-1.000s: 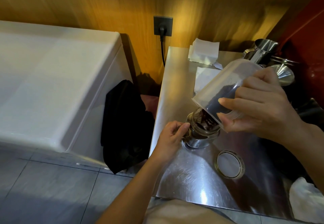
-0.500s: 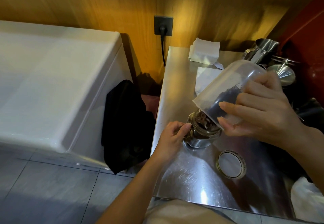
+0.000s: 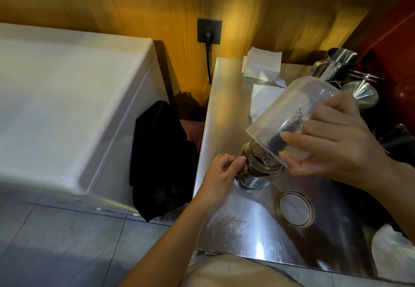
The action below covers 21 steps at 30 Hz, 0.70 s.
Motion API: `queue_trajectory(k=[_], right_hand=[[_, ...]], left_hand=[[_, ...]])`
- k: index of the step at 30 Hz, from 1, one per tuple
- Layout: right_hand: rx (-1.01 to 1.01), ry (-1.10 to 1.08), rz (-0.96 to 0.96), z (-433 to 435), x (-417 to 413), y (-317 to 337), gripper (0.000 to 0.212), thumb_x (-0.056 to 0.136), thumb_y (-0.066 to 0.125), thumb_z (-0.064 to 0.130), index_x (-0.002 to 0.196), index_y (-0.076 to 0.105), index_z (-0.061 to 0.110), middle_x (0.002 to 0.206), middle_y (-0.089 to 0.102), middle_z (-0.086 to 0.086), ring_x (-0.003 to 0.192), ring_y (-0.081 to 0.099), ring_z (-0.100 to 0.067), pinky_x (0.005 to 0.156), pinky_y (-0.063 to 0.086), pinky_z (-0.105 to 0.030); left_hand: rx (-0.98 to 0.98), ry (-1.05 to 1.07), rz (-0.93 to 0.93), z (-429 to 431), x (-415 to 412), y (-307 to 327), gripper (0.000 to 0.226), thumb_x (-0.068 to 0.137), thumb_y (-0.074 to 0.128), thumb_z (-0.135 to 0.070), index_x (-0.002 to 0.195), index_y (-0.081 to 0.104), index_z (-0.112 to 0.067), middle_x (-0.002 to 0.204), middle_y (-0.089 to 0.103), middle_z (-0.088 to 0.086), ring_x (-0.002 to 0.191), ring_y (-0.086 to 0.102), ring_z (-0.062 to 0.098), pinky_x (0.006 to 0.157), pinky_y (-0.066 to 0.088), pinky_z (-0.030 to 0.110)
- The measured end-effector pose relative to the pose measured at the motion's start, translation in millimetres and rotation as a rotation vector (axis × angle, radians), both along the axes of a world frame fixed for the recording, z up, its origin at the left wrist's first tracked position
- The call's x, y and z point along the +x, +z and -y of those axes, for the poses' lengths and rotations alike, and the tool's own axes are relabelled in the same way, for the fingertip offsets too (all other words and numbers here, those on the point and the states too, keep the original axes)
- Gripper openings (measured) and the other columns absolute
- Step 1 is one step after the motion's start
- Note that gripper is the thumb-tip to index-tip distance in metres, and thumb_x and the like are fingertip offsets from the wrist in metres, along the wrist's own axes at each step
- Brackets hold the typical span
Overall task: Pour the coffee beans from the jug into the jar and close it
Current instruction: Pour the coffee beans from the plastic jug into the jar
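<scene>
While our right hand (image 3: 334, 147) wraps around the clear jug (image 3: 289, 116), tipped mouth-down at centre right of the frame, its rim sits over the open jar (image 3: 258, 170). Our left hand (image 3: 221, 174) pinches the jar's side just below centre. Coffee beans (image 3: 260, 160) fill the jar on the steel tabletop (image 3: 235, 219). Its lid (image 3: 296, 208) lies flat at lower right, near the jar but apart from it.

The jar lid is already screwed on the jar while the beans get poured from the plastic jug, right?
Not quite. The head view shows the jar lid lying on the metal table, apart from the jar, which is open. The rest holds: the right hand tips the plastic jug over the jar's mouth while the left hand steadies the jar.
</scene>
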State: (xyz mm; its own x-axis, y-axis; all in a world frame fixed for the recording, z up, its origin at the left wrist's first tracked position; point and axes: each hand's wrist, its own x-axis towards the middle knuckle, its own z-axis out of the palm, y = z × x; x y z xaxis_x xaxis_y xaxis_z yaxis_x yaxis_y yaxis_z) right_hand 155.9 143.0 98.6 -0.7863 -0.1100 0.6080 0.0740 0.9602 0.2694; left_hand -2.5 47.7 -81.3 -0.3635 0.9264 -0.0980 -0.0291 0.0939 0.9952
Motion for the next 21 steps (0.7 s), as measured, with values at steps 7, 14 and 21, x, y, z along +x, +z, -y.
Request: queue_trajectory(k=[7,14,21], right_hand=[[0.038,0.007,0.043,1,1,0,0.019,0.078,0.069,0.016,0.065,0.066,0.002,0.048,0.050,-0.005,0.047,0.045,-0.023,0.061,0.034,-0.037],[0.088,0.009,0.026,3,4,-2,0.015,0.081,0.066,0.018,0.078,0.060,0.005,0.052,0.052,-0.004,0.058,0.040,-0.021,0.065,0.034,-0.037],[0.151,0.027,0.075,8,5,0,0.020,0.079,0.069,0.016,0.065,0.068,0.003,0.051,0.050,-0.003,0.049,0.047,-0.022,0.066,0.033,-0.035]], left_hand=[[0.002,0.001,0.016,-1,0,-6,0.030,0.074,0.060,-0.065,0.065,0.063,-0.037,0.081,0.056,0.007,0.076,0.055,0.016,0.070,0.045,0.034],[0.027,-0.006,0.038,-3,0,-12,0.045,0.068,0.062,-0.080,0.064,0.063,-0.035,0.076,0.056,0.006,0.071,0.055,0.015,0.067,0.045,0.032],[0.034,0.012,0.104,-3,2,-21,0.044,0.073,0.067,-0.074,0.067,0.064,-0.031,0.080,0.055,0.011,0.078,0.054,0.028,0.073,0.045,0.051]])
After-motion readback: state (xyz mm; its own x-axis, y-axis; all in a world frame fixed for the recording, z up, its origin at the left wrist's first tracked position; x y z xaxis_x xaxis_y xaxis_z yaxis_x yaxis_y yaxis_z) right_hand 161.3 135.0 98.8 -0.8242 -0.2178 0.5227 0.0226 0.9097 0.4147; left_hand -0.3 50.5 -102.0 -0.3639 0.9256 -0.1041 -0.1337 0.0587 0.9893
